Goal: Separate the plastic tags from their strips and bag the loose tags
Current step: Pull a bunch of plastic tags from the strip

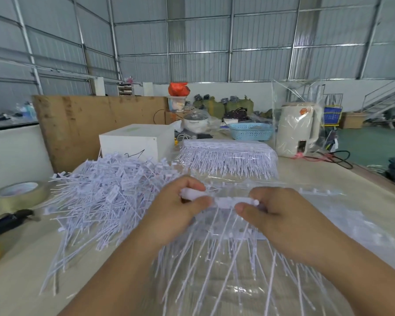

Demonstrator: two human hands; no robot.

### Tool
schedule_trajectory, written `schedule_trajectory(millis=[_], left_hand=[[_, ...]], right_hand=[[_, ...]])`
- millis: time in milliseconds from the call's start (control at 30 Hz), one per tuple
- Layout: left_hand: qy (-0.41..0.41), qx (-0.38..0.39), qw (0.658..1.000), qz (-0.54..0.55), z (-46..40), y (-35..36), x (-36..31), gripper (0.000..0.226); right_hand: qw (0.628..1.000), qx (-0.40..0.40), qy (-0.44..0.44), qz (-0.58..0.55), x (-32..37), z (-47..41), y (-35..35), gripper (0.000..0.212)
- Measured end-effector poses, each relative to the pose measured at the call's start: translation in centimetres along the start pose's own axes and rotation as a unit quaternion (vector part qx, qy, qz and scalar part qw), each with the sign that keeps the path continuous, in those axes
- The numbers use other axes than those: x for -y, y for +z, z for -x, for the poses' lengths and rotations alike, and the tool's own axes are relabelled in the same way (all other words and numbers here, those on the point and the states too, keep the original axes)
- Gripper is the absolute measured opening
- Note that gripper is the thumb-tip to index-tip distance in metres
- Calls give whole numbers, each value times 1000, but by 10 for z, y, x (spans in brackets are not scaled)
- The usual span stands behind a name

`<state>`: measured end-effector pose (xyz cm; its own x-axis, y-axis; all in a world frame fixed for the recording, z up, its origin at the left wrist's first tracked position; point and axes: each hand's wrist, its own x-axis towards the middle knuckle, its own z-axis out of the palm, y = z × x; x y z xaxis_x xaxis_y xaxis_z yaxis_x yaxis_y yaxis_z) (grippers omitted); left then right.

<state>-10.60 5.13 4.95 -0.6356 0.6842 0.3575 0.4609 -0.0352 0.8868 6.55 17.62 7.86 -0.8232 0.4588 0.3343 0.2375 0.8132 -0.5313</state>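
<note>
Hands met over the near middle of the table [328, 169], where we found both gripping one white tag strip [232, 201] held level between them. We noted the left hand [176, 215] curled round the strip's left end, thumb on the near side and fingers wrapped over the top, and the right hand [281, 215] pinching the right end between thumb and fingers. From the strip, thin white tag stems [214, 258] hung toward us, fanned over a clear plastic bag [237, 290] lying flat on the table beneath the wrists. We recorded a large heap of loose tags [105, 192] just left of the left hand, spread across the table. Beyond the hands, toward the far side, sat a stacked bundle of unseparated strips [228, 156] with their stems hanging forward. A white box [135, 140] stood behind the heap, a blue basket [251, 131] farther back, and a white appliance wrapped in clear film [297, 131] at the far right. On the left edge we observed a roll of tape [21, 195] and, nearer, a dark-handled tool [9, 221]; motion blur kept us from identifying it further.
</note>
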Motion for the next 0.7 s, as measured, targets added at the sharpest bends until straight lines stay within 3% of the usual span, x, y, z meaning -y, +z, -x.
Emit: schedule_trajectory(millis=[100,233,333,433,600,700], left_hand=[[27,101,994,-16,6,14,0,34],[114,168,976,-77,11,26,1,60],[155,114,975,-108,11,32,-1,35],[173,55,974,-134,6,22,-1,9],[175,-83,972,-133,-7,-5,5,12],[151,-161,965,-145,-12,-21,14,12]], right_hand=[[999,28,-9,43,-1,1,3,43],[995,53,-22,-81,-3,0,1,30],[991,81,-43,-94,-2,2,3,21],[992,108,-28,-64,-2,3,2,33],[987,156,17,-16,-5,2,-7,47],[993,116,20,-17,-4,1,-5,43]])
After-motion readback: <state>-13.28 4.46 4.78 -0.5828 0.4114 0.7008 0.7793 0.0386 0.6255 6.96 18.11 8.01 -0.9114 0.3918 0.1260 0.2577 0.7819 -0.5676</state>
